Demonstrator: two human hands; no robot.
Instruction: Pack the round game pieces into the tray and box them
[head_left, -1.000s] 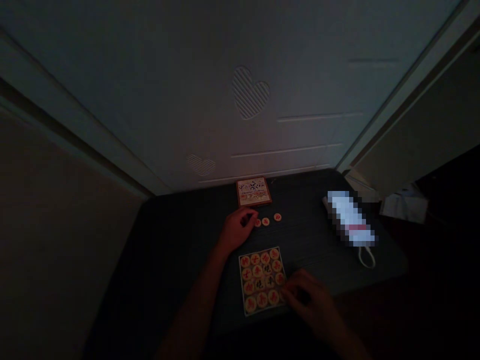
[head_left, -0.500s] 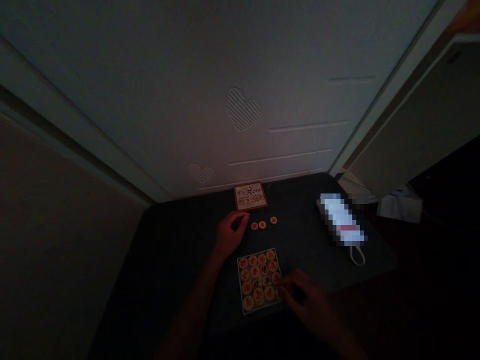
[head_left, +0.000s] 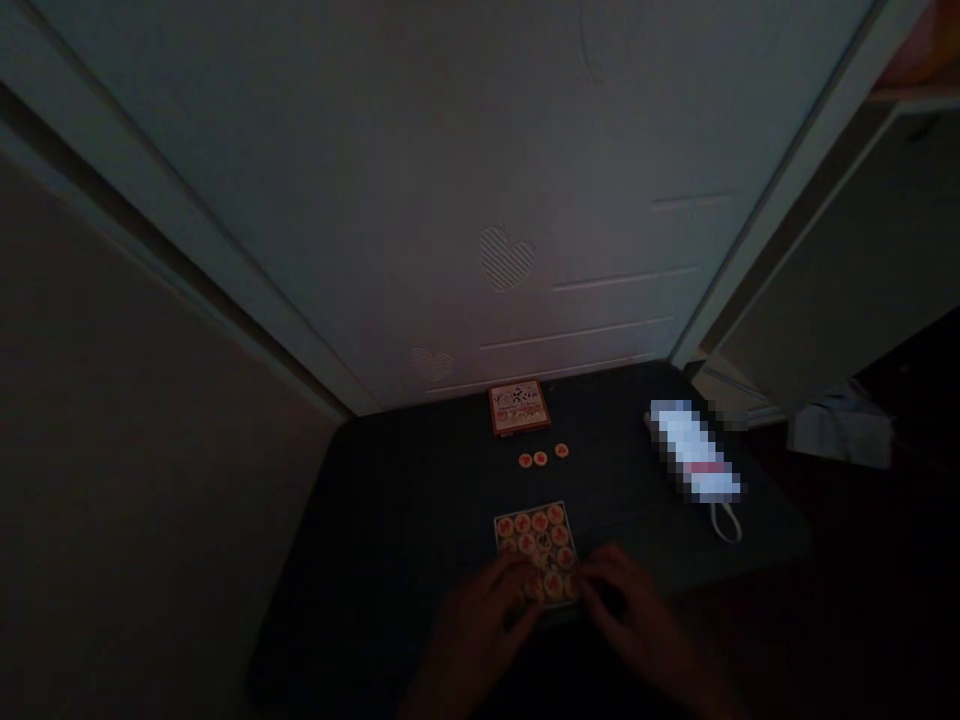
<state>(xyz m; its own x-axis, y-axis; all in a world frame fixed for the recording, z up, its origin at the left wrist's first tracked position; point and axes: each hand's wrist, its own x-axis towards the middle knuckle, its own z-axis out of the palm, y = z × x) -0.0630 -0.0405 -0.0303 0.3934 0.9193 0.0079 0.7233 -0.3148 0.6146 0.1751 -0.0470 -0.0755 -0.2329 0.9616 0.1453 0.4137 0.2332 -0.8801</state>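
A shallow square tray (head_left: 566,512) holds round wooden Chinese chess pieces (head_left: 540,521) in rows, mostly with red characters and some dark. My left hand (head_left: 487,610) reaches over the tray's lower left part, covering several pieces. Its curled fingers and thumb close around a chess piece (head_left: 534,588) there. At the tray's right edge is my right hand (head_left: 626,595), thumb and fingers brought together beside the lower right piece. Whatever lies between those fingertips is too dark to make out.
Three loose pieces (head_left: 540,458) lie in a row beyond the tray. A printed box (head_left: 520,408) is behind them by the pale panel (head_left: 420,250) with heart reliefs. A blurred bright phone-like object (head_left: 694,450) with a loop (head_left: 726,522) lies right on the dark table (head_left: 420,480).
My left hand has come back from beside the loose pieces to the tray's lower left. My right hand stays at the tray's right edge. The view has shifted slightly.
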